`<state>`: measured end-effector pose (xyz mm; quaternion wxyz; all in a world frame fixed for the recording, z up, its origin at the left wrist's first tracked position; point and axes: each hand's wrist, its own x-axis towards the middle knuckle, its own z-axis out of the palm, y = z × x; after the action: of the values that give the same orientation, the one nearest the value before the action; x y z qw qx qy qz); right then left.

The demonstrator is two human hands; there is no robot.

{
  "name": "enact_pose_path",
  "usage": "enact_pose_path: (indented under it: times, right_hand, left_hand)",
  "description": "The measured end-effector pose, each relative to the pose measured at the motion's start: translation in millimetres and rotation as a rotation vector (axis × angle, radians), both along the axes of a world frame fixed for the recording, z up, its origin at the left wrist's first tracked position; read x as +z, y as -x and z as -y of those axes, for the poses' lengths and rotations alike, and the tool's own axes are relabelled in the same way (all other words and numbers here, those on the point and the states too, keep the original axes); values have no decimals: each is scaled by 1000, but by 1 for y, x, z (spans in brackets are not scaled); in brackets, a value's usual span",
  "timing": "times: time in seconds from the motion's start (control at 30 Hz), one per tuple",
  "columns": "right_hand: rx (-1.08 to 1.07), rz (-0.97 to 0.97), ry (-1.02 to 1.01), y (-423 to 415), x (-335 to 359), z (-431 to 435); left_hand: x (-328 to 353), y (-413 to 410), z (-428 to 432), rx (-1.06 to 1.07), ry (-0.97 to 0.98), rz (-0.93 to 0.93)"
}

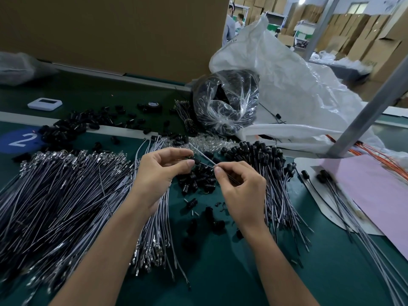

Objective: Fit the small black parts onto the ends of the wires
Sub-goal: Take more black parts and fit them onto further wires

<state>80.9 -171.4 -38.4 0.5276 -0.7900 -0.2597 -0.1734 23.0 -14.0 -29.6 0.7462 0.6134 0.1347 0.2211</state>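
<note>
A clear bag [225,102] filled with black parts is seen at the back of the surface [220,272], leaning against a large white sack [287,80] whose contents are hidden.

A black part [195,161] is pinched between the thumb and fingertips of the left hand [161,171]. A thin wire [205,156] is gripped between the thumb and forefinger of the right hand [240,191] and is held just beside the part; whether they touch cannot be told.

Loose parts [198,180] are scattered on the green surface below the hands. A wide heap of bare wires [66,195] is spread to the left, and wires already fitted with parts [265,160] are piled to the right. A pink sheet [364,191] is laid at the right edge, and a white device [45,104] is placed far left.

A cardboard wall [110,29] is set behind the surface, and stacked boxes [353,29] are seen in the room beyond.
</note>
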Motion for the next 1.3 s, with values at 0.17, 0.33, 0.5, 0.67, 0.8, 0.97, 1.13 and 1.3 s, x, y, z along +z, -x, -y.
enact_pose_path:
  times: [0.17, 0.33, 0.5, 0.67, 0.8, 0.97, 1.13, 1.3]
  right_hand:
    - [0, -18, 1, -1, 0, -1]
    - [-46, 35, -11, -1, 1, 0]
    - [-66, 45, 15, -3, 1, 0]
    - [-70, 73, 55, -2, 0, 0]
    - [-80, 95, 62, -3, 1, 1]
    - [-28, 74, 102, -2, 0, 1]
    - [-19, 94, 147, -2, 0, 1]
    - [-17, 111, 144, -2, 0, 0]
  left_hand:
    - [0, 0, 3, -4, 59, 31]
    - [-1, 0, 2, 59, 89, 5]
    - [0, 0, 1, 89, 124, 7]
    - [-1, 0, 0, 87, 144, -4]
    - [-5, -1, -3, 182, 198, -43]
    - [-8, 0, -7, 317, 296, -71]
    - [-7, -1, -6, 344, 291, -57]
    - [-7, -1, -4, 292, 243, -63]
